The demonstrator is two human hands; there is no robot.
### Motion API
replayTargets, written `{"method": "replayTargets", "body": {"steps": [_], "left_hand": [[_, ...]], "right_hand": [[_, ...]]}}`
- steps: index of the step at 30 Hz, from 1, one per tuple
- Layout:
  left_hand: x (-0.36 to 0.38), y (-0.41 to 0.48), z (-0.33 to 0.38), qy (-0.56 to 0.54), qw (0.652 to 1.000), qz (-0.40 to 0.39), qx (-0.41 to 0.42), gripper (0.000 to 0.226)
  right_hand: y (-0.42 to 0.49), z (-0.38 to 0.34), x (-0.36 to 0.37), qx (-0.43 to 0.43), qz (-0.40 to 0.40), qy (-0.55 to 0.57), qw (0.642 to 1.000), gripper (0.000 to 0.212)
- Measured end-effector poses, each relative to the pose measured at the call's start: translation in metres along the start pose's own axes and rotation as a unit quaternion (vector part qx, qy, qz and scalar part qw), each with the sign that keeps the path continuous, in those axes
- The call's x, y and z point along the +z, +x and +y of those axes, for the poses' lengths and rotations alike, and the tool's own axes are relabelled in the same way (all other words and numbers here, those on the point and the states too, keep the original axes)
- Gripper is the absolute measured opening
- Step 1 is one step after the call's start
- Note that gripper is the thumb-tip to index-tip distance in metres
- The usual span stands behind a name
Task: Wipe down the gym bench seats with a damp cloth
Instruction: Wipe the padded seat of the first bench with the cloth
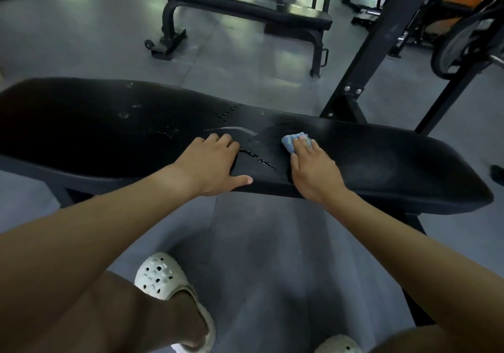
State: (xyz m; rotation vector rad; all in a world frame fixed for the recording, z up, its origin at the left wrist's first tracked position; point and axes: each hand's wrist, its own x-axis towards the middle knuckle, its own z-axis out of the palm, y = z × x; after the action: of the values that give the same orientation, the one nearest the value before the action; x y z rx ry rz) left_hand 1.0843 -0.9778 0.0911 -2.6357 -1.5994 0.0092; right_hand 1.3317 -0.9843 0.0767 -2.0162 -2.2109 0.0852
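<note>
Centre-left in the frame, the left hand lies flat and spread on the black bench seat, holding nothing. Water beads sit between the hands. Just right of them, the right hand presses the blue cloth under straight fingers. It would be best to sweep left through the beads in overlapping strokes.

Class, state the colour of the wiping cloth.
Light blue cloth, under the right hand; head view.

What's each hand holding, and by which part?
Nothing gripped: right hand presses the blue cloth flat, on its near part; left hand rests on the bench seat.
</note>
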Motion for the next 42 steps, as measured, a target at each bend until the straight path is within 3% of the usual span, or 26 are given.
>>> {"method": "replayTargets", "body": {"steps": [9,11,16,18,22,29,32,38,42], "left_hand": [[0.001,-0.001,-0.009,0.002,1.0,-0.004,0.024,0.082],[-0.003,0.001,-0.011,-0.008,0.999,-0.022,0.026,0.084],[-0.014,0.004,-0.009,-0.031,0.997,-0.067,0.023,0.084],[-0.021,0.008,-0.012,-0.063,0.994,-0.083,0.017,0.082],[-0.028,0.015,-0.016,-0.117,0.988,-0.101,0.002,0.076],[-0.019,0.016,-0.014,-0.084,0.993,-0.081,0.01,0.069],[-0.022,0.017,-0.017,-0.092,0.991,-0.091,0.018,0.07],[-0.021,0.02,-0.026,-0.106,0.989,-0.092,0.036,0.072],[-0.017,0.018,-0.04,-0.137,0.985,-0.088,0.048,0.076]], "right_hand": [[-0.012,-0.027,0.008,-0.217,-0.051,0.031,0.974,0.055],[-0.002,-0.017,0.004,-0.197,-0.046,0.017,0.979,0.055],[0.024,-0.001,0.0,0.008,0.02,0.034,0.999,0.044],[0.024,-0.008,0.002,0.03,0.024,0.023,0.999,0.042],[0.009,-0.034,0.007,-0.045,-0.004,0.031,0.999,0.052],[0.004,-0.035,0.001,-0.188,-0.065,0.033,0.979,0.059],[0.027,-0.014,-0.005,-0.141,-0.058,0.033,0.988,0.057],[0.067,0.022,-0.008,0.044,-0.022,0.051,0.997,0.051],[0.087,0.022,-0.002,0.086,-0.007,0.079,0.993,0.052]]}}
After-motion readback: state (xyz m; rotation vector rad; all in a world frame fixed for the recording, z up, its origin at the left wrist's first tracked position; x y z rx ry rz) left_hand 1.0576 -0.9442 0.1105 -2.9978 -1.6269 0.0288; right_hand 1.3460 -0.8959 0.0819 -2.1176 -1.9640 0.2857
